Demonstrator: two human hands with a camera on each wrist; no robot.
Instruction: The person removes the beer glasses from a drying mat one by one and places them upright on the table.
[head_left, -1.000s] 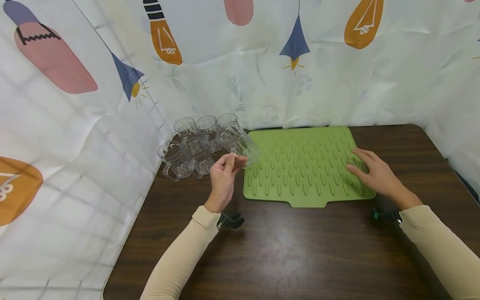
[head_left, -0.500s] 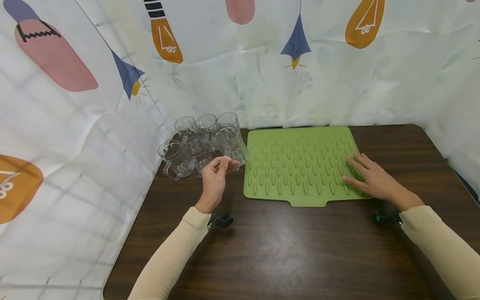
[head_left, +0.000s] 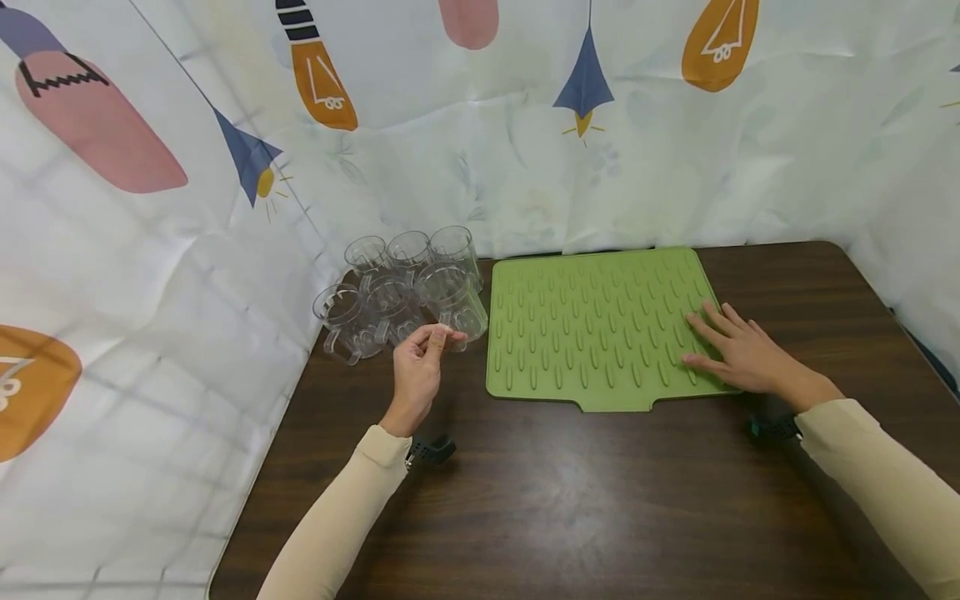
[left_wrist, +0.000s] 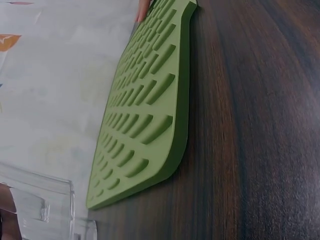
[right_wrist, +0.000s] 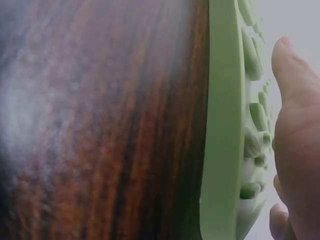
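Note:
My left hand pinches the handle of a clear mug between thumb and fingers in the head view. The mug is close to upright, at the right front of a group of clear mugs and just left of the green drying mat. In the left wrist view, part of this clear mug shows at the lower left, with the hand mostly cut off. My right hand lies with fingers spread over the mat's right edge. Its thumb points along the ridged surface in the right wrist view.
Several more clear mugs, among them a front-left mug, stand in two rows at the back left of the dark wooden table. A printed white curtain hangs behind and at the left.
My left hand has drawn the mug left and toward me, off the mat's left edge to beside the other mugs, and its tilt has lessened. My right hand has settled lower, fingers more spread.

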